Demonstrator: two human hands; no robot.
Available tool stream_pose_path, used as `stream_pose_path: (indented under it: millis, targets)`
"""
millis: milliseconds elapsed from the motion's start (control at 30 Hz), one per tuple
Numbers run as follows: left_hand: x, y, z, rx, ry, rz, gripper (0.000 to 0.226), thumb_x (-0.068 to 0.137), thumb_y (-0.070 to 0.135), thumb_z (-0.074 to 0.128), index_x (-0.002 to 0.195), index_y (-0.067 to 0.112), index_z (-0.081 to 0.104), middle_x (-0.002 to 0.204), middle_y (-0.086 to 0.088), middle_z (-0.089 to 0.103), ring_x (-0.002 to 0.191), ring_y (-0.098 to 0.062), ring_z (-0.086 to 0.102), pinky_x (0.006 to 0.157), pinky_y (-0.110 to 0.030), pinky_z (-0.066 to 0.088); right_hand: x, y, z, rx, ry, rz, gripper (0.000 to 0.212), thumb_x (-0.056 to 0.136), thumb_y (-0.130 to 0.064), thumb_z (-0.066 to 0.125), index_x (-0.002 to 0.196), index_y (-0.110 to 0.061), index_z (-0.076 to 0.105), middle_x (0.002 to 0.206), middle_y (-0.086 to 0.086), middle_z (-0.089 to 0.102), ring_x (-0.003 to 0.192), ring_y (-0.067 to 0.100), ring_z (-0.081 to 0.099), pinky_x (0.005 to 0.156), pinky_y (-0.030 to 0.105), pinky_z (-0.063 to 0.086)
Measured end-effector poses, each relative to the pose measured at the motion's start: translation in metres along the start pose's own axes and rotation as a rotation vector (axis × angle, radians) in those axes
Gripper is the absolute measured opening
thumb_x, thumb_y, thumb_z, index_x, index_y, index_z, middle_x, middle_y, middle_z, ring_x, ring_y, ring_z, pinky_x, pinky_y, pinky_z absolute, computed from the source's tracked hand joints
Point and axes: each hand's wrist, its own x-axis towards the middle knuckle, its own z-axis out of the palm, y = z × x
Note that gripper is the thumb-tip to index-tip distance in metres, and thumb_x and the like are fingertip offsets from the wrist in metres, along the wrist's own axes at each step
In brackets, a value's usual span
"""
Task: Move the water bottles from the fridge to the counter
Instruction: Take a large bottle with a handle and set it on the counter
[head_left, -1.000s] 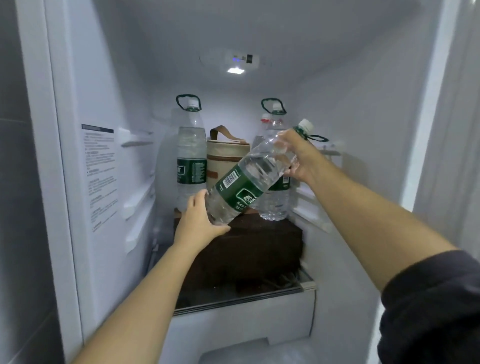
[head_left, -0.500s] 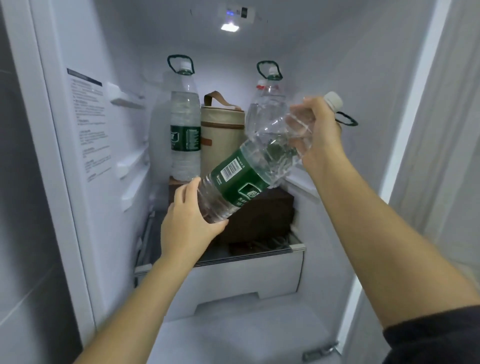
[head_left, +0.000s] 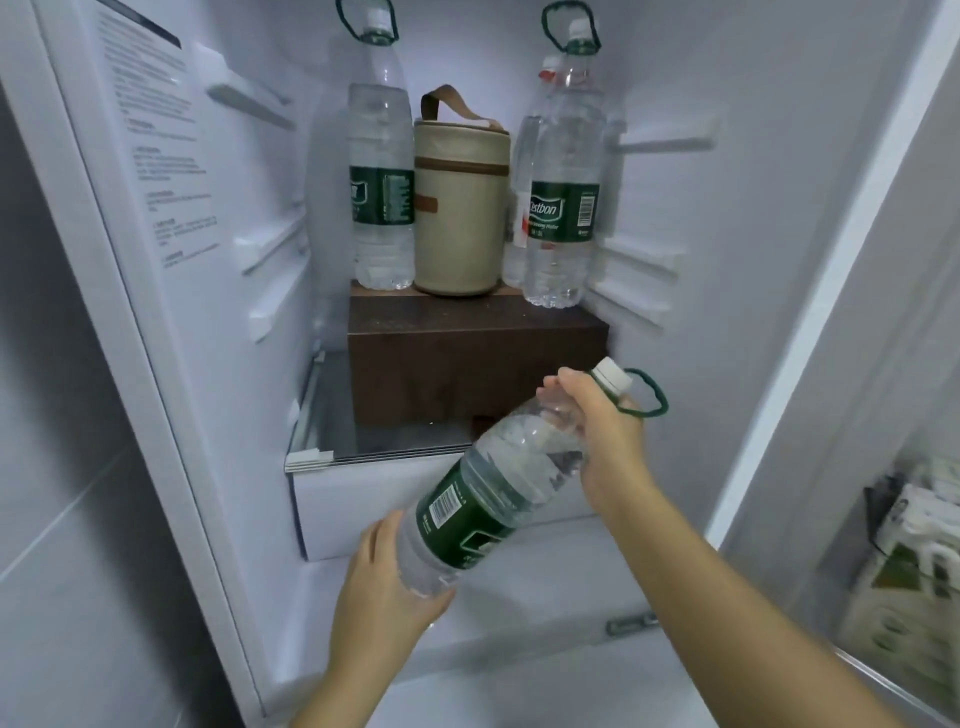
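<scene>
Near fridge (head_left: 234, 312), left hand (head_left: 384, 592) cups bottle (head_left: 498, 499), right hand (head_left: 608, 436) grips it.

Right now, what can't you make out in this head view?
- Counter: out of frame.
- Red-capped bottle: mostly hidden behind right bottle.
- Held bottle: base covered by left hand, neck by right hand.
- Door-shelf packs: blurred, cut by right edge.
- Wall sticker text: too small.
</scene>
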Motion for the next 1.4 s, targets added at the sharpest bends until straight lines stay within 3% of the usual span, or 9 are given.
stream_pose_path:
  millis: [133,233,467,567,733,867,1033,1133,1400]
  targets:
    - [0.002,-0.004,0.006,0.024,-0.041,-0.02,0.1,0.054,0.041,0.086,0.14,0.028,0.037,0.135,0.012,0.042,0.122,-0.015,0.048,0.092,-0.034,0.049,0.004,0.009,-0.01,0.028,-0.004,0.011,0.005,0.09,-0.014,0.07,0.088,-0.009,0.071,0.086,0.005,0.077,0.087,0.021,0.072,0.086,0.04,0.057]
    - [0.008,-0.006,0.007,0.009,-0.096,-0.002,0.102,0.054,0.039,0.086,0.142,0.027,0.035,0.137,0.01,0.041,0.125,-0.015,0.045,0.096,-0.032,0.046,0.014,0.011,-0.023,-0.011,-0.085,-0.008,0.012,0.09,-0.016,0.069,0.097,-0.008,0.072,0.092,0.006,0.076,0.088,0.018,0.072,0.078,0.034,0.056]
    - [0.021,-0.004,0.003,-0.017,-0.225,0.0,0.113,0.054,0.033,0.091,0.147,0.036,0.028,0.142,0.013,0.034,0.122,-0.012,0.051,0.092,-0.031,0.047,0.022,0.022,-0.053,-0.026,-0.218,-0.009,0.049,0.081,-0.035,0.077,0.121,-0.01,0.069,0.12,0.004,0.07,0.114,0.02,0.065,0.099,0.042,0.051]
    - [0.025,-0.007,0.002,-0.042,-0.252,-0.017,0.109,0.052,0.032,0.093,0.143,0.036,0.032,0.138,0.016,0.036,0.117,-0.012,0.053,0.091,-0.033,0.048,0.022,0.031,-0.055,0.008,-0.197,-0.002,0.041,0.08,-0.033,0.067,0.112,-0.006,0.069,0.122,0.008,0.07,0.116,0.021,0.065,0.103,0.049,0.047]
    - [0.029,-0.01,0.003,-0.078,-0.273,0.026,0.109,0.046,0.032,0.096,0.136,0.039,0.035,0.128,0.021,0.035,0.109,-0.002,0.046,0.088,-0.027,0.043,0.02,0.038,-0.054,0.091,-0.104,-0.077,0.029,0.077,-0.022,0.06,0.097,-0.001,0.061,0.089,0.009,0.073,0.093,0.025,0.071,0.084,0.035,0.055]
    - [0.032,-0.01,0.004,-0.064,-0.29,0.067,0.104,0.047,0.031,0.096,0.131,0.043,0.035,0.126,0.022,0.036,0.105,-0.002,0.046,0.086,-0.026,0.043,0.02,0.04,-0.053,0.13,-0.04,-0.063,0.023,0.074,-0.021,0.058,0.088,-0.003,0.06,0.081,0.009,0.072,0.085,0.024,0.07,0.075,0.03,0.055]
    - [0.033,-0.01,0.004,-0.069,-0.294,0.067,0.102,0.049,0.03,0.094,0.135,0.037,0.04,0.128,0.022,0.039,0.108,-0.003,0.048,0.088,-0.027,0.044,0.001,0.037,-0.056,0.122,0.007,-0.078,0.016,0.075,-0.022,0.057,0.074,-0.012,0.07,0.08,0.008,0.072,0.087,0.023,0.068,0.084,0.035,0.054]
    - [0.03,-0.007,0.0,-0.134,-0.298,0.054,0.098,0.051,0.023,0.094,0.131,0.039,0.042,0.128,0.019,0.041,0.109,0.0,0.046,0.087,-0.023,0.04,-0.014,0.035,-0.054,0.12,0.02,-0.127,0.011,0.073,-0.02,0.061,0.073,-0.013,0.069,0.084,0.011,0.071,0.089,0.028,0.067,0.077,0.034,0.055]
    - [-0.005,0.012,-0.016,-0.141,-0.209,0.082,0.099,0.052,0.018,0.094,0.134,0.034,0.04,0.128,0.018,0.037,0.108,-0.005,0.047,0.09,-0.028,0.04,-0.066,0.008,-0.066,0.15,-0.15,-0.376,0.022,0.069,-0.023,0.066,0.08,-0.005,0.06,0.08,0.006,0.071,0.086,0.027,0.068,0.086,0.037,0.052]
